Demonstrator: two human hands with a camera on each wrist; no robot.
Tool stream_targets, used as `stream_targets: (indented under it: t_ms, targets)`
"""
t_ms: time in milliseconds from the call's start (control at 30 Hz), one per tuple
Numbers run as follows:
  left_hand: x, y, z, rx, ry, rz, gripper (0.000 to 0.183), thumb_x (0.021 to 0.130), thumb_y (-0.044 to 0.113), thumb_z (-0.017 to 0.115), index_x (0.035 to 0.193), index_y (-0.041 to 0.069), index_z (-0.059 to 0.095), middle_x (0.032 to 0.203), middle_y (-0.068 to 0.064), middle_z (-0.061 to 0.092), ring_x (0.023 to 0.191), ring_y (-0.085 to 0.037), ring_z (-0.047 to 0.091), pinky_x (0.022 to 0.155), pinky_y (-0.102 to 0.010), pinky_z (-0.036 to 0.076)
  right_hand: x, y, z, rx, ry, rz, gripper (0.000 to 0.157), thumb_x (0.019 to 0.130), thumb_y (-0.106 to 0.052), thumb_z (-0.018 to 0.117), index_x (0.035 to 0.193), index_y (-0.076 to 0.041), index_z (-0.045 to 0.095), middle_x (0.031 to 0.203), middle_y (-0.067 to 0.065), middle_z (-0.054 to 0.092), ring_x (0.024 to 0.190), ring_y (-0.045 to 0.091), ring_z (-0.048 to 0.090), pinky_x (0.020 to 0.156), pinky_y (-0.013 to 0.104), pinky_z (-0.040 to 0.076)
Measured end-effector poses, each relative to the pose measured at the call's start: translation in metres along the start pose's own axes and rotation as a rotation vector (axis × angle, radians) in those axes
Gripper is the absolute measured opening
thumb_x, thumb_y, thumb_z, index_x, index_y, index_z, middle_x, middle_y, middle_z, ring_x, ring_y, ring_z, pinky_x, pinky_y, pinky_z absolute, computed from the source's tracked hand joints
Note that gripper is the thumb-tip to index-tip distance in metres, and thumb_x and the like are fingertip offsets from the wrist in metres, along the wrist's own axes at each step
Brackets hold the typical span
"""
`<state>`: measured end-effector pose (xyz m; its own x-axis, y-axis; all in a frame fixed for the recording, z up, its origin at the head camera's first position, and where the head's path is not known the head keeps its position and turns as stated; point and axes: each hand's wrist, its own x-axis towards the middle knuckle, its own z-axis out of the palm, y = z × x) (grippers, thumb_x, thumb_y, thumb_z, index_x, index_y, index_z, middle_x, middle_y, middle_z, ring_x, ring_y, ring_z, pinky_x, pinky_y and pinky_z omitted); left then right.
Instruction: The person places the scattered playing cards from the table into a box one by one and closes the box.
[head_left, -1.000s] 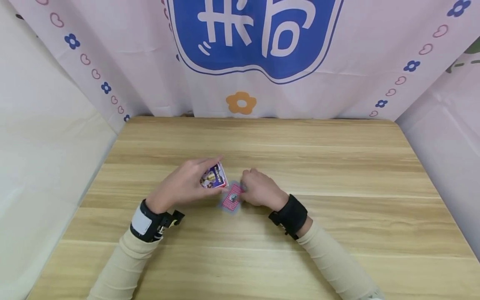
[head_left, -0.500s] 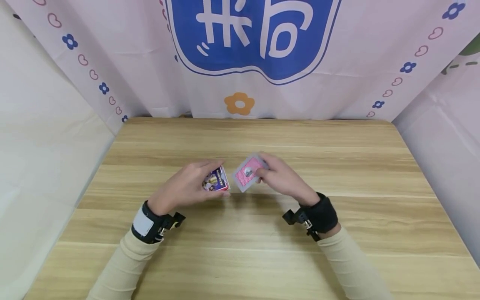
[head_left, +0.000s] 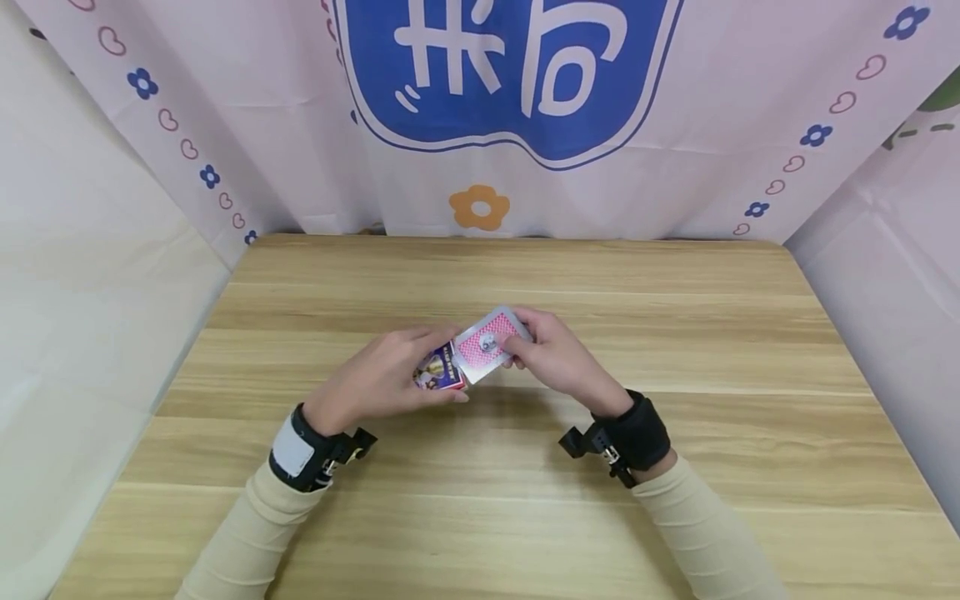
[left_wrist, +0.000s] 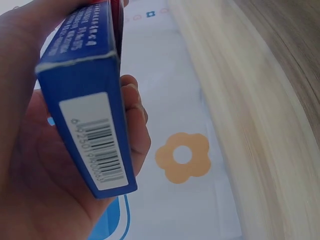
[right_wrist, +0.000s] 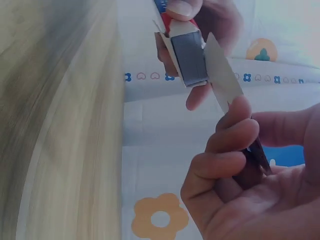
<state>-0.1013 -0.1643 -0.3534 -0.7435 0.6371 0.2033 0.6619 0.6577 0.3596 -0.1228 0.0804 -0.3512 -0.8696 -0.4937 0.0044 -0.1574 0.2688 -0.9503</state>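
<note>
My left hand (head_left: 382, 375) grips a small blue card box (head_left: 438, 369) between thumb and fingers. A white barcode label (left_wrist: 95, 142) shows on the box's end in the left wrist view. The other end of the box is open in the right wrist view, with a grey stack of cards (right_wrist: 189, 57) filling it. My right hand (head_left: 558, 354) pinches a playing card (head_left: 482, 348) with a pink patterned back and pale border. The card's far edge is right at the box's open end, and both are held above the table.
A wood-grain table (head_left: 480, 517) lies under both hands. Behind its far edge hangs a white cloth (head_left: 300, 150) with a blue emblem and an orange flower. Pale cloth sides stand left and right. Each wrist wears a black strap (head_left: 637, 429) with a small camera.
My right hand has lifted the card from near the table and turned it, then brought it left to the box's open end. My left hand has shifted slightly right, still gripping the box.
</note>
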Motion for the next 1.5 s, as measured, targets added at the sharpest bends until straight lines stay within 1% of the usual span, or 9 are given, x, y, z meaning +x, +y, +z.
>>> stream_targets:
  t_ms: [200,367,433,600,767,900,1000,1233,1500]
  targets:
    - [0.001,0.001,0.000,-0.014,0.011,-0.005,0.079,0.075,0.062,0.066,0.131,0.008,0.052,0.099,-0.002,0.063,0.073,-0.003,0.054,0.055,-0.023,0.051,0.000,0.003,0.007,0.019,0.026,-0.017,0.020,0.093,-0.005,0.055,0.113,-0.007,0.060,0.074,0.011,0.064,0.062,0.028,0.058,0.050,0.024,0.045]
    - [0.001,0.001,0.002,-0.005,0.026,0.030,0.078,0.076,0.060,0.067,0.130,0.006,0.053,0.098,-0.004,0.064,0.071,-0.004,0.053,0.053,-0.023,0.050,0.001,0.004,0.022,0.069,-0.082,-0.002,0.011,0.092,-0.007,0.060,0.103,-0.005,0.064,0.069,0.012,0.065,0.059,0.025,0.059,0.049,0.024,0.046]
    - [0.001,0.000,0.002,0.002,0.027,0.043,0.078,0.077,0.059,0.066,0.130,0.004,0.053,0.099,-0.006,0.064,0.070,-0.005,0.053,0.052,-0.023,0.050,0.000,0.000,0.025,0.083,-0.131,0.044,0.012,0.094,-0.010,0.058,0.103,-0.005,0.063,0.071,0.013,0.066,0.062,0.026,0.060,0.052,0.026,0.047]
    - [0.001,0.000,0.001,0.002,0.037,0.023,0.079,0.075,0.057,0.069,0.131,0.003,0.052,0.098,-0.006,0.065,0.071,-0.004,0.054,0.053,-0.023,0.050,0.001,0.002,0.013,0.203,-0.121,0.121,0.020,0.099,-0.014,0.050,0.106,0.002,0.061,0.084,0.015,0.062,0.071,0.029,0.058,0.060,0.031,0.049]
    - [-0.001,0.001,-0.002,0.007,0.035,-0.008,0.083,0.073,0.060,0.069,0.131,0.005,0.051,0.094,-0.001,0.062,0.068,-0.004,0.053,0.052,-0.023,0.049,0.002,0.010,0.003,0.366,-0.102,0.095,0.018,0.098,-0.010,0.052,0.100,0.005,0.062,0.083,0.016,0.057,0.072,0.024,0.054,0.063,0.030,0.049]
    - [-0.002,0.001,-0.004,0.015,0.037,-0.005,0.083,0.073,0.064,0.066,0.132,0.006,0.051,0.094,0.000,0.061,0.068,-0.004,0.052,0.051,-0.022,0.048,0.003,0.012,0.003,0.400,-0.136,0.067,0.016,0.094,-0.010,0.058,0.097,0.005,0.063,0.081,0.014,0.057,0.071,0.022,0.054,0.064,0.028,0.049]
    - [-0.002,0.001,-0.003,-0.001,0.037,0.011,0.081,0.074,0.059,0.069,0.132,0.007,0.051,0.094,-0.001,0.061,0.068,-0.004,0.052,0.051,-0.022,0.048,0.003,0.015,0.006,0.415,-0.167,0.060,0.016,0.093,-0.012,0.061,0.096,0.004,0.064,0.080,0.012,0.059,0.070,0.020,0.054,0.064,0.027,0.049]
    - [-0.001,0.002,-0.002,-0.014,0.034,0.035,0.079,0.075,0.058,0.069,0.133,0.008,0.050,0.095,-0.002,0.062,0.068,-0.004,0.052,0.049,-0.021,0.048,0.005,0.020,0.010,0.496,-0.199,0.086,0.020,0.091,-0.012,0.064,0.099,0.006,0.062,0.078,0.011,0.063,0.066,0.017,0.054,0.060,0.023,0.050]
    - [-0.001,0.004,-0.003,-0.025,0.023,0.037,0.078,0.076,0.059,0.067,0.134,0.009,0.049,0.099,-0.004,0.063,0.068,-0.003,0.052,0.048,-0.020,0.048,0.005,0.020,0.010,0.568,-0.226,0.130,0.022,0.088,-0.006,0.066,0.104,0.006,0.057,0.071,0.007,0.067,0.061,0.015,0.056,0.058,0.022,0.051]
